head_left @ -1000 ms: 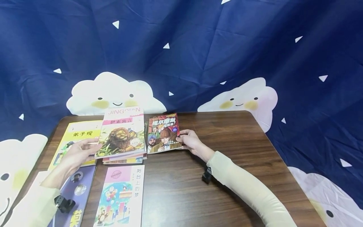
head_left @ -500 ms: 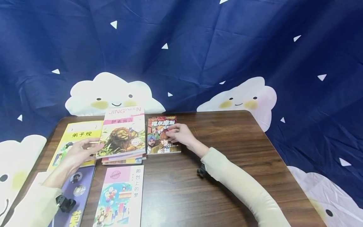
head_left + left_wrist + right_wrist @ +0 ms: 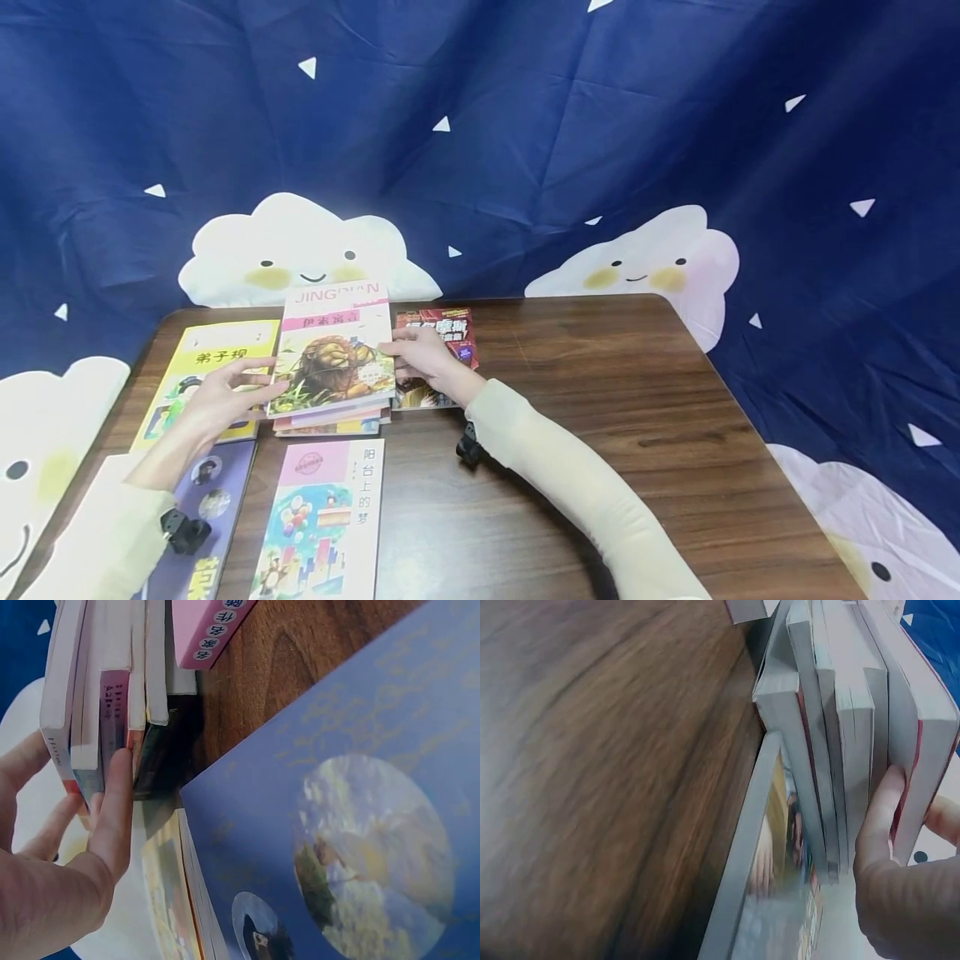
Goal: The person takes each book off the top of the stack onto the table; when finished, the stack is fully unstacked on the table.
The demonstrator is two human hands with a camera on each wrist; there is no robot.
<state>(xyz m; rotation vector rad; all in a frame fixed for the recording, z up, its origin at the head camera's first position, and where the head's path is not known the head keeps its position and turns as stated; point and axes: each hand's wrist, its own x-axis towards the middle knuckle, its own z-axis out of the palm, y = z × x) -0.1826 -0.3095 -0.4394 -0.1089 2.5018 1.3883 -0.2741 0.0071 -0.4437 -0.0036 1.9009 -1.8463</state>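
A lion-cover book [image 3: 330, 367] tops a stack, whose lower books [image 3: 330, 421] show at the front edge. The left hand [image 3: 213, 408] is at the stack's left side; in the left wrist view its spread fingers [image 3: 116, 780] touch the spines [image 3: 112, 712]. At the right edge, the right hand [image 3: 431, 362] pinches the top book. In the right wrist view one digit [image 3: 881, 814] lies below that book [image 3: 930, 742] and another shows at its far side. A red comic-style book [image 3: 461, 333] lies right of the stack, partly hidden by the right hand.
On the brown table [image 3: 585, 417], a yellow book [image 3: 225, 333] and a purple book [image 3: 225, 475] lie at the left. A pink-and-white book [image 3: 322, 517] lies in front of the stack. Behind hangs a blue cloth [image 3: 480, 150] with clouds.
The right hand has let go of the red book, which now lies beside the stack, and has moved left to the top book's edge. The left hand remains at the stack.
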